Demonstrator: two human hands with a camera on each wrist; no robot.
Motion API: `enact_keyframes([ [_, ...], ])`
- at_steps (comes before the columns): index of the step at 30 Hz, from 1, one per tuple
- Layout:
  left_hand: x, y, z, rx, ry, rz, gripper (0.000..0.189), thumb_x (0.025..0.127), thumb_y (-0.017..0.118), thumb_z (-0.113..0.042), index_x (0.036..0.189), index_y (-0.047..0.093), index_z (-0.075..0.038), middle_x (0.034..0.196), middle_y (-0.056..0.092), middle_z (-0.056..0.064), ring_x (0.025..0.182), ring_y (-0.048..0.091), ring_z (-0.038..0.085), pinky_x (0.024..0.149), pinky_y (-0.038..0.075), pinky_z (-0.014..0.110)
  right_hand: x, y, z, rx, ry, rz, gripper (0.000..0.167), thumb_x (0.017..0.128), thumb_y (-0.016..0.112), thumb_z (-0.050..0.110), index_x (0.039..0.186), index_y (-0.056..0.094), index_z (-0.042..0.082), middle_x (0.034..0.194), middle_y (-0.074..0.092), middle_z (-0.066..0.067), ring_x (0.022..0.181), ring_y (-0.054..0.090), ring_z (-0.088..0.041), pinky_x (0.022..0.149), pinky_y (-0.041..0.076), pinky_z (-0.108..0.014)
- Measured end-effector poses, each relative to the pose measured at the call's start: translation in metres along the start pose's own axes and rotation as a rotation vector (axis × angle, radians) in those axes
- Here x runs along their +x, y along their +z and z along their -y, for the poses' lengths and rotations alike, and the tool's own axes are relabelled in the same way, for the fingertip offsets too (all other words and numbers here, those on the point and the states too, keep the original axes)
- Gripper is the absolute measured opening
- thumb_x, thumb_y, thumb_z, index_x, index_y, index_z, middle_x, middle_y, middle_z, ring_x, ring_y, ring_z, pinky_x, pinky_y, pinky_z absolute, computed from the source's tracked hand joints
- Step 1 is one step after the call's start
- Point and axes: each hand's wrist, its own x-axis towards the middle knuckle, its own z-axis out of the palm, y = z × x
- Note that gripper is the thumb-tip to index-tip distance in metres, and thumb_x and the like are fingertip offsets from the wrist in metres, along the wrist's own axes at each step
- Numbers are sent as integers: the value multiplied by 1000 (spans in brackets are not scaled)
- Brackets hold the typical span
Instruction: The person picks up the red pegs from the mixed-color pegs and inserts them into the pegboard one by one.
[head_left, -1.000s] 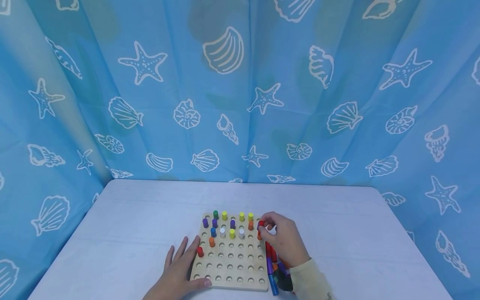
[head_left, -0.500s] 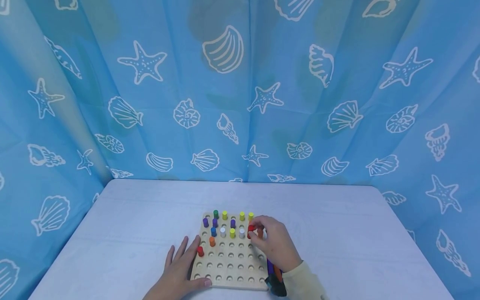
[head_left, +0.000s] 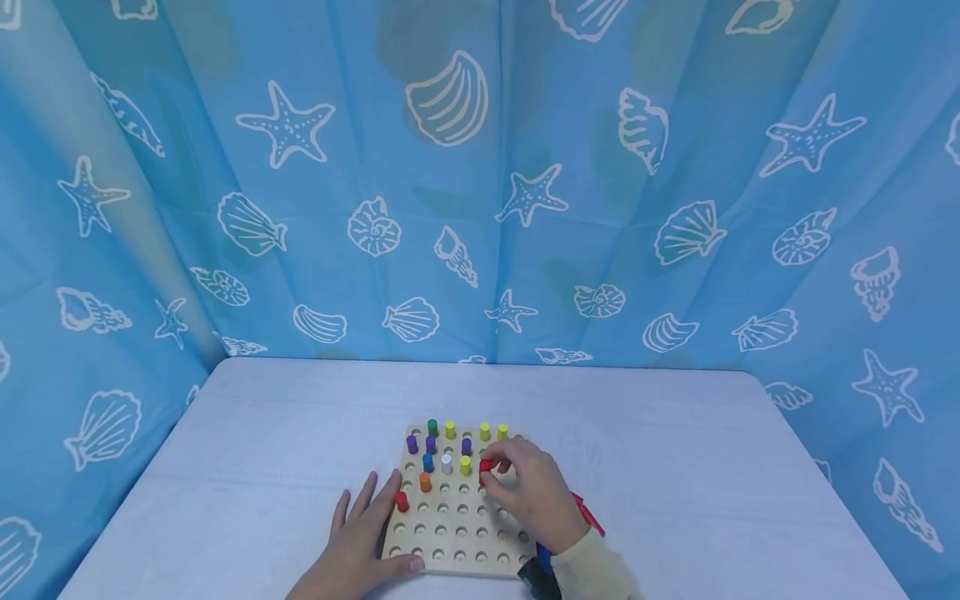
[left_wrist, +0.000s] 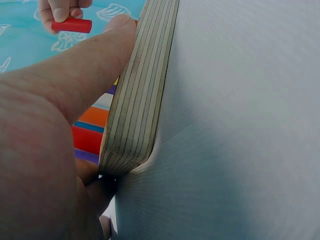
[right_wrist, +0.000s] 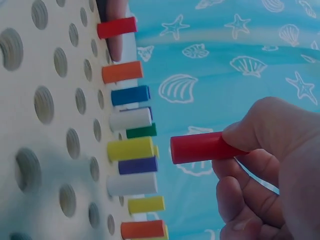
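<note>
My right hand (head_left: 536,492) pinches a red peg (head_left: 485,470) between thumb and fingertips, over the third row of a wooden pegboard (head_left: 452,542). In the right wrist view the red peg (right_wrist: 197,148) points at the board, apart from it and level with the tops of the standing pegs. My left hand (head_left: 356,537) rests at the board's front left corner, fingers spread along the left side and thumb on the front edge. In the left wrist view, the thumb (left_wrist: 95,57) lies across the board's layered edge (left_wrist: 137,85).
Yellow, purple, white, blue and green pegs stand in the board's far rows. An orange peg (head_left: 425,482) and a red peg (head_left: 402,502) stand nearer at the left. Loose red pegs (head_left: 588,512) lie right of the board, partly hidden by the right arm.
My right hand has moved left from the board's right edge, carrying the red peg above the board. The left hand has stayed in place.
</note>
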Motion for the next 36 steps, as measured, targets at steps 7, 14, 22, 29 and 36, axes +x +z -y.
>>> enact_keyframes([
  [7, 0, -1, -2, -7, -17, 7, 123, 68, 82, -65, 161, 24, -10, 163, 27, 18, 153, 4, 42, 118, -9, 65, 0, 5, 6, 8, -14, 40, 16, 89, 75, 13, 103, 69, 17, 95, 64, 11, 85, 56, -7, 73, 52, -25],
  [14, 0, -1, -2, -1, -28, 8, 124, 67, 82, -66, 160, 23, -8, 162, 28, 19, 153, 5, 42, 118, -8, 65, -2, 11, 11, 19, -46, 35, 15, 89, 75, 14, 103, 70, 17, 97, 64, 10, 85, 56, -5, 72, 52, -26],
  [22, 0, -1, -3, 4, -27, 14, 122, 70, 79, -67, 161, 22, -9, 162, 28, 19, 153, 5, 41, 118, -8, 64, -1, 21, 16, 2, -92, 67, 14, 92, 74, 16, 106, 72, 14, 95, 65, 10, 86, 58, -9, 75, 53, -26],
  [29, -1, -1, -3, -5, 9, 12, 120, 71, 80, -65, 160, 23, -8, 162, 28, 18, 152, 5, 42, 118, -8, 66, 0, 29, 20, -28, -30, 130, 22, 94, 74, 23, 114, 72, 17, 101, 66, 11, 90, 58, -6, 84, 57, -30],
  [36, -1, -1, -2, 6, 6, 5, 120, 70, 80, -65, 160, 24, -9, 162, 29, 17, 152, 6, 42, 118, -7, 66, 1, 35, 23, -36, -21, 146, 22, 94, 73, 24, 114, 72, 17, 103, 67, 11, 95, 61, -9, 86, 56, -32],
])
